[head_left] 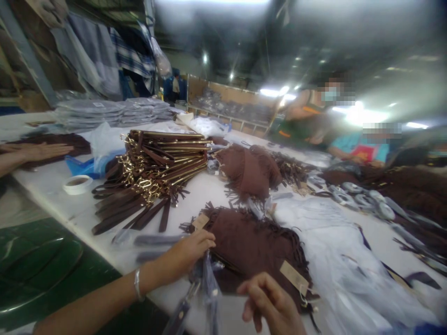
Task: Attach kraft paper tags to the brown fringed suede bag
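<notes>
My left hand (193,251), with a bracelet at its wrist, reaches over the table with its fingers pinched together. From its fingertips hangs a plastic-wrapped strap (211,288). Beside that strap a dark strap with a metal clasp (183,309) slants down to the table's near edge. Just beyond lies a brown fringed bag (251,237) with a tan paper tag (294,278). Near the bag's closest edge is my right hand (272,302), fingers loosely bent and apart, with nothing visible in them.
A heap of brown straps with gold clasps (153,172) lies ahead, near a tape roll (77,184). More brown fringed bags (247,170) lie behind. White plastic bags (335,251) spread at right. A co-worker's hand (45,151) rests flat on brown material at far left.
</notes>
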A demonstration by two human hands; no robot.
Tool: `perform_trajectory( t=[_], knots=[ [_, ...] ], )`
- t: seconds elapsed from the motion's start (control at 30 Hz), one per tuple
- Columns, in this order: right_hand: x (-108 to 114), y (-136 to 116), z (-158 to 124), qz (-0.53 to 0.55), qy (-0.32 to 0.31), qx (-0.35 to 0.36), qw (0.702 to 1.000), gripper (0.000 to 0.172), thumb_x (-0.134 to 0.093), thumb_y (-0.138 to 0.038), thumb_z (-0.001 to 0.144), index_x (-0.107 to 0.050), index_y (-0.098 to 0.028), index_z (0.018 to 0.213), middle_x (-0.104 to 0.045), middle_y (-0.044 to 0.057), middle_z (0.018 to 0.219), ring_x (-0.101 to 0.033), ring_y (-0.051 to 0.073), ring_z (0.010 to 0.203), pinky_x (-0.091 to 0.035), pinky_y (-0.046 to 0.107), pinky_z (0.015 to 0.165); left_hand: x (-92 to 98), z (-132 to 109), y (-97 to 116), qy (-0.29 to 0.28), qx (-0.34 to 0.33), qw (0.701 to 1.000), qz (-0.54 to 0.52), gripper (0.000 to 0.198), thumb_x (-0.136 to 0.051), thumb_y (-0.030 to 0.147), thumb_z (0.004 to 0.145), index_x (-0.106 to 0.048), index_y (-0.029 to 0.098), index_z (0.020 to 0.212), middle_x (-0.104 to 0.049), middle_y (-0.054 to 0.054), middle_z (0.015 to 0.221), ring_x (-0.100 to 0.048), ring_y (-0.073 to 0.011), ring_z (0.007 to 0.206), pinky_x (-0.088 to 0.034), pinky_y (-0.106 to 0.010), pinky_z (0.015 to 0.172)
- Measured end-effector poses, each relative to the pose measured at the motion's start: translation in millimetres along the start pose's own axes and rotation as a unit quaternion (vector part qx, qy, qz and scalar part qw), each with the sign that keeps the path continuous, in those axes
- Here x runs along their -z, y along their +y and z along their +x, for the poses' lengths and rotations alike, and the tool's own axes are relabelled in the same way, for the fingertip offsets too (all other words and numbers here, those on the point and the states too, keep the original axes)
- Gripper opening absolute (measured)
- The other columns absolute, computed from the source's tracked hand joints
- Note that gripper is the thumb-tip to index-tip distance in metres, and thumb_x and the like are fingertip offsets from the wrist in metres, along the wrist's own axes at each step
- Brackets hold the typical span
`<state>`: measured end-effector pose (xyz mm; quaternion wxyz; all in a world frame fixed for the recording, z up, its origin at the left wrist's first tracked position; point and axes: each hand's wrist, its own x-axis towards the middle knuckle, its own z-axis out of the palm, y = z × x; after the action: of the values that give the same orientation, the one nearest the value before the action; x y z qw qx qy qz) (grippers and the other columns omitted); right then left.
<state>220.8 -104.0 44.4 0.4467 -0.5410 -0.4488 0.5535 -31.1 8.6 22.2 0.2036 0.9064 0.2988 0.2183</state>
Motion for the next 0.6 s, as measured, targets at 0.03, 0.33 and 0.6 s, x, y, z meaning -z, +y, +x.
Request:
perform_trajectory(
  t=[0.03,0.33,0.6],
  knots=[
    [-11.9,2.7,8.7,-0.036,-0.013,0.004,0.999,0.04,-0.061,-0.055,0.086,-0.062,-0.016,0.08,-0.066,0.002,0.059,-0.05,0.01,0.044,-0.034,0.018,0.041,-1.6,3.0,-2.6,0.002,0.001,1.0,-0.001,0.041,-0.045,-0.001,0.087,-0.054,0.018,0.122,-0.056,-0.009,0.129,-0.049,-0.0202,0.125,-0.041,-0.037,0.109],
    [-73.7,-15.8,48.2,-0.287,0.025,0.075,0.955,0.016,-0.054,-0.024,0.088,-0.056,-0.02,0.072,-0.061,-0.003,0.062,-0.058,0.014,0.06,-0.035,0.023,0.058,-5.1,12.4,-15.2,0.004,0.002,1.0,-0.03,0.023,-0.047,0.008,0.093,-0.058,0.018,0.11,-0.06,-0.007,0.116,-0.053,-0.0191,0.113,-0.043,-0.033,0.102],
    [-89.4,-27.6,45.9,-0.387,0.041,0.045,0.92,0.009,-0.063,-0.022,0.08,-0.072,-0.024,0.083,-0.073,0.001,0.083,-0.067,0.02,0.08,-0.042,0.023,0.064,-39.2,8.8,-47.2,0.05,0.035,0.996,-0.061,0.024,-0.049,0.014,0.086,-0.066,0.026,0.097,-0.069,-0.002,0.104,-0.061,-0.0194,0.1,-0.049,-0.026,0.093]
  ],
)
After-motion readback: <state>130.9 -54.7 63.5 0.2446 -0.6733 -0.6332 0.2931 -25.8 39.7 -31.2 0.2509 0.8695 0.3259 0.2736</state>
